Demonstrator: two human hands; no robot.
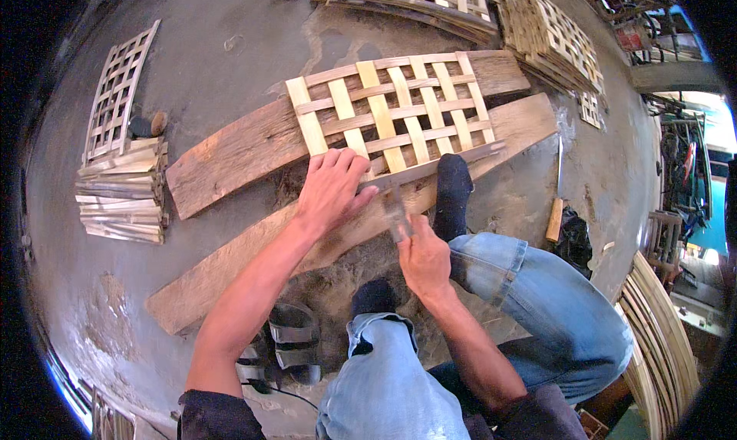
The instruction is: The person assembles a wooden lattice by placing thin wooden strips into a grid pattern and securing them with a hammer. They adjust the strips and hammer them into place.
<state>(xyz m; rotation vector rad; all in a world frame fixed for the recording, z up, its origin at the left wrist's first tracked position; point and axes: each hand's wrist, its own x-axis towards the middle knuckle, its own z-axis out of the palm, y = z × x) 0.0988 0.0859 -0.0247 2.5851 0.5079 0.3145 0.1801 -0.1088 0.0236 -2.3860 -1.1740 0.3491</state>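
Note:
A woven lattice panel (399, 110) of pale bamboo strips lies across two thick wooden planks. My left hand (334, 183) holds its near left corner, fingers curled over the strips and thumb along the near edge. A darker flat strip (453, 168) runs along that edge. Just right of my left hand, my right hand (424, 260) is closed round a greyish flat tool (396, 212). Blur hides its exact kind, and its upper end is close to the edge strip. My dark-socked foot (453, 191) rests against the panel's near edge, on the nearer plank (253, 263).
Stacked lattice panels (549, 41) and another pile (407, 6) lie at the back. To the left are a single panel (119, 95) and bundled strips (123, 194). A wooden-handled blade (554, 219) lies on the right; sandals (294, 340) lie near my legs.

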